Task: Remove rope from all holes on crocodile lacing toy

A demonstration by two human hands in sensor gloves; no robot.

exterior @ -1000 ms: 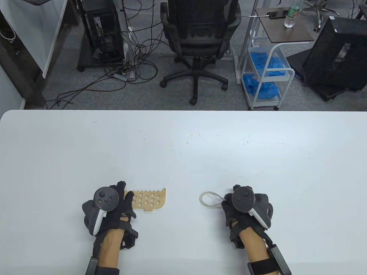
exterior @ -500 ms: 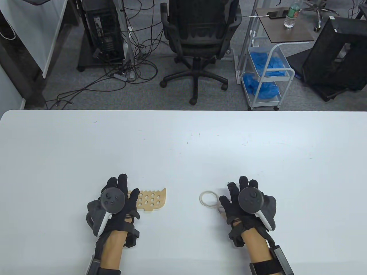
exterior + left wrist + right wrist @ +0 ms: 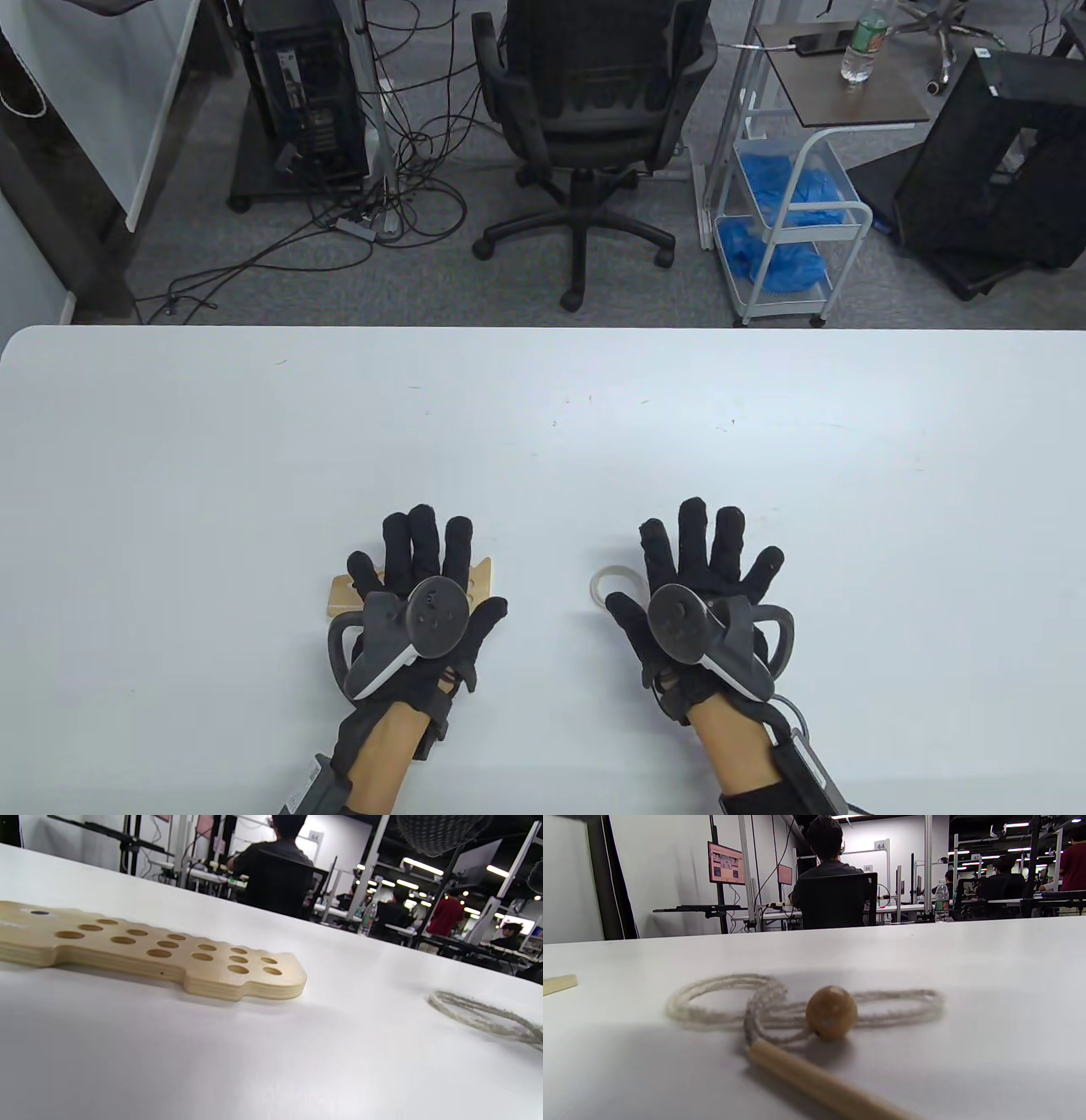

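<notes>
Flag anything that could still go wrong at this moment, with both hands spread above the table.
Little risk remains. The flat wooden crocodile board shows only empty holes; the coiled pale rope lies apart. The open right hand above it could nudge the rope's round wooden bead into rolling. The open left hand could shift the board.

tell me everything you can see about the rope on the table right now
The rope is a pale, twisted cord that looks like rough natural fibre. It lies slack in loose loops on the white table, free of the wooden crocodile board, which lies apart with empty holes. A round wooden bead sits on it, and one end carries a wooden stick-like tip. In the table view the right hand, fingers spread, covers most of it.
</notes>
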